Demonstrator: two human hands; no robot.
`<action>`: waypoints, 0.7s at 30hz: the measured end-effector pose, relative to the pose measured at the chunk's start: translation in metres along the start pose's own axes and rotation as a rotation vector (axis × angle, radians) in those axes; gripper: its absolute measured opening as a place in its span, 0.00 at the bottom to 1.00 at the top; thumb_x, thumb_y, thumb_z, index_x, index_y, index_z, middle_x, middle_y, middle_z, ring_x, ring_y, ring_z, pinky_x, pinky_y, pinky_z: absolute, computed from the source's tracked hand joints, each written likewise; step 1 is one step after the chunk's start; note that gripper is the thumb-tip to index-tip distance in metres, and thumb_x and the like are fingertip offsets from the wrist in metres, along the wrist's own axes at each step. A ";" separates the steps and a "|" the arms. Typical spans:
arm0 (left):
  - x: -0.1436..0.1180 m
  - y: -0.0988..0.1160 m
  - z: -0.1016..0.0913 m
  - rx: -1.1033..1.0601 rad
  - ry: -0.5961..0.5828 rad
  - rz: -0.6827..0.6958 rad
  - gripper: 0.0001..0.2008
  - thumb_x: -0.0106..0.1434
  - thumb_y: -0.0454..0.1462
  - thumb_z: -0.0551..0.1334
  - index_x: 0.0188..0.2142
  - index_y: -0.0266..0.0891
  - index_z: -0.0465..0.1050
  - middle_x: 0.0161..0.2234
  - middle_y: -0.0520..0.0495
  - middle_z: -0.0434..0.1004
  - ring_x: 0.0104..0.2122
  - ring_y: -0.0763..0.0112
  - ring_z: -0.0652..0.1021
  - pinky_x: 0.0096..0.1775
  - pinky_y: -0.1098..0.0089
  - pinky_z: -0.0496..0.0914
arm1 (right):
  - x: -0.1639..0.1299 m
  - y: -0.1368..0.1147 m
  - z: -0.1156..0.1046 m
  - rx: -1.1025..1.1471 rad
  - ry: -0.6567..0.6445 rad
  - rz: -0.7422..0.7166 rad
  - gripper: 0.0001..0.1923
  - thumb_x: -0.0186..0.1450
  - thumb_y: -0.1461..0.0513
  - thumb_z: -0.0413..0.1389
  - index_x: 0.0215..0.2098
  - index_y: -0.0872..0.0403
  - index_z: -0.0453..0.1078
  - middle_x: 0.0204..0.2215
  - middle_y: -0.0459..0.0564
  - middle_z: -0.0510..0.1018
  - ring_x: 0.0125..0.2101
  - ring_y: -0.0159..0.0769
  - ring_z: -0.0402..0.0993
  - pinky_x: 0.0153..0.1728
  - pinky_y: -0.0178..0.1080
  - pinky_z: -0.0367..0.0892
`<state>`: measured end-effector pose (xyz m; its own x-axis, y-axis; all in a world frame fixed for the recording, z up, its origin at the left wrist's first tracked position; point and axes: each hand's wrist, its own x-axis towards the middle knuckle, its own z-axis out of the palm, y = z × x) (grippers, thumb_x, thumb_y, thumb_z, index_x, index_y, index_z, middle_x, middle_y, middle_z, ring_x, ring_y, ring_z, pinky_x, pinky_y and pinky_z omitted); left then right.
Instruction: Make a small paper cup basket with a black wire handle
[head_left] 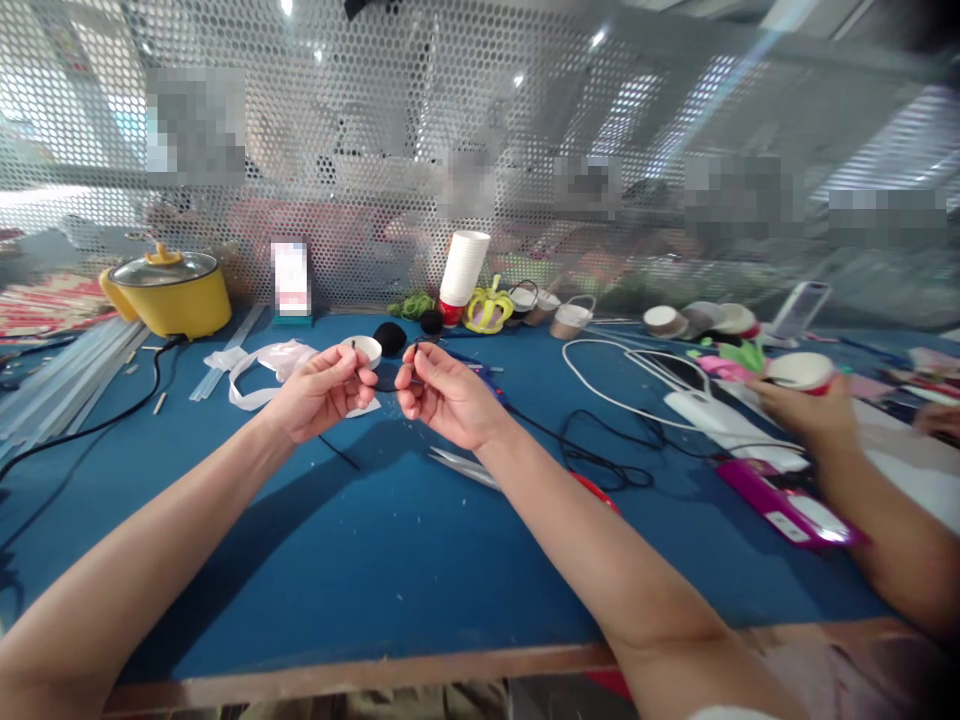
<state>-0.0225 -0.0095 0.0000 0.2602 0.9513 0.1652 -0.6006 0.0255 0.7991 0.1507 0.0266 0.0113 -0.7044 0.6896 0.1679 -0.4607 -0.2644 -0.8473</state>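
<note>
A see-through screen full of holes (420, 110) is rising behind the blue table (450, 590), blurring whatever is moving beyond it. A yellow pot (184, 300) is standing toward the left, its inside hard to make out through the glare on the lid. At the right edge, a co-worker's hand (817, 415) is holding a paper cup (802, 371), the arm running out of view. Over the table's middle, the left hand (326, 395) is pinching a small dark tip (354, 345) between thumb and finger; the right hand (454, 400) is likewise pinching a thin dark piece (417, 348). Fingers are covering most of both, so whether they are joining cannot be told. The right forearm is hiding the middle of the scissors (461, 467).
</note>
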 end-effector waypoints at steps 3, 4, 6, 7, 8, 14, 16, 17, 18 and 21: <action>-0.002 0.001 0.003 0.035 -0.031 0.007 0.04 0.57 0.33 0.60 0.28 0.33 0.69 0.23 0.49 0.76 0.20 0.76 0.75 0.25 0.77 0.71 | -0.002 -0.001 0.003 -0.028 -0.019 -0.010 0.07 0.59 0.61 0.56 0.30 0.56 0.63 0.21 0.41 0.75 0.18 0.25 0.70 0.17 0.27 0.65; -0.002 0.001 0.005 0.040 -0.035 0.006 0.04 0.57 0.33 0.60 0.28 0.33 0.69 0.23 0.49 0.76 0.20 0.76 0.75 0.24 0.77 0.71 | -0.002 -0.002 0.004 -0.033 -0.020 -0.011 0.07 0.58 0.60 0.57 0.29 0.56 0.63 0.21 0.41 0.75 0.17 0.24 0.69 0.16 0.27 0.65; -0.002 0.002 0.008 0.044 -0.025 -0.005 0.04 0.57 0.33 0.60 0.28 0.33 0.69 0.22 0.49 0.76 0.19 0.76 0.75 0.24 0.77 0.70 | -0.004 -0.003 0.006 -0.041 -0.014 -0.016 0.08 0.58 0.60 0.57 0.29 0.56 0.63 0.20 0.41 0.75 0.16 0.24 0.69 0.15 0.26 0.63; -0.001 0.002 0.010 0.045 -0.012 -0.016 0.04 0.57 0.33 0.60 0.27 0.33 0.69 0.22 0.49 0.75 0.19 0.76 0.75 0.23 0.77 0.70 | -0.004 -0.004 0.006 -0.043 -0.009 -0.019 0.08 0.57 0.60 0.57 0.29 0.56 0.63 0.20 0.41 0.75 0.16 0.24 0.68 0.15 0.26 0.63; -0.001 0.002 0.011 0.045 0.006 -0.026 0.04 0.57 0.33 0.59 0.27 0.33 0.69 0.21 0.49 0.75 0.19 0.76 0.75 0.23 0.77 0.70 | -0.004 -0.004 0.006 -0.046 -0.004 -0.020 0.09 0.57 0.60 0.58 0.29 0.56 0.63 0.20 0.41 0.74 0.16 0.24 0.68 0.15 0.26 0.63; -0.001 -0.005 0.003 0.037 0.135 -0.039 0.05 0.59 0.31 0.57 0.27 0.33 0.69 0.21 0.49 0.74 0.19 0.76 0.75 0.24 0.77 0.71 | 0.000 0.005 -0.004 -0.084 0.049 0.022 0.09 0.56 0.59 0.58 0.29 0.55 0.64 0.20 0.41 0.75 0.18 0.24 0.69 0.16 0.27 0.63; -0.002 -0.010 -0.002 0.032 0.167 -0.034 0.04 0.58 0.32 0.58 0.27 0.33 0.69 0.22 0.49 0.75 0.20 0.77 0.75 0.24 0.77 0.71 | 0.003 0.009 -0.008 -0.115 0.086 0.035 0.08 0.57 0.59 0.58 0.29 0.55 0.64 0.21 0.41 0.74 0.18 0.25 0.69 0.16 0.27 0.64; -0.003 -0.012 -0.005 0.032 0.170 -0.033 0.04 0.58 0.32 0.58 0.28 0.33 0.69 0.22 0.49 0.75 0.20 0.77 0.75 0.25 0.77 0.71 | 0.004 0.011 -0.010 -0.129 0.099 0.043 0.08 0.57 0.59 0.57 0.29 0.55 0.65 0.20 0.42 0.74 0.18 0.25 0.69 0.16 0.27 0.64; -0.004 -0.013 -0.007 0.034 0.167 -0.032 0.03 0.58 0.32 0.59 0.28 0.33 0.69 0.22 0.49 0.75 0.21 0.77 0.75 0.25 0.77 0.71 | 0.005 0.012 -0.012 -0.137 0.109 0.051 0.08 0.58 0.59 0.57 0.29 0.55 0.65 0.20 0.42 0.74 0.18 0.25 0.69 0.16 0.27 0.64; -0.006 -0.018 -0.012 0.047 0.151 -0.042 0.04 0.57 0.34 0.60 0.28 0.33 0.69 0.24 0.48 0.75 0.22 0.76 0.76 0.26 0.77 0.72 | 0.006 0.015 -0.016 -0.127 0.116 0.071 0.07 0.59 0.59 0.55 0.28 0.55 0.65 0.20 0.42 0.73 0.18 0.25 0.68 0.16 0.27 0.63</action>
<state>-0.0228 -0.0123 -0.0225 0.1651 0.9852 0.0451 -0.5549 0.0550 0.8301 0.1482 0.0369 -0.0084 -0.6624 0.7473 0.0526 -0.3349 -0.2326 -0.9131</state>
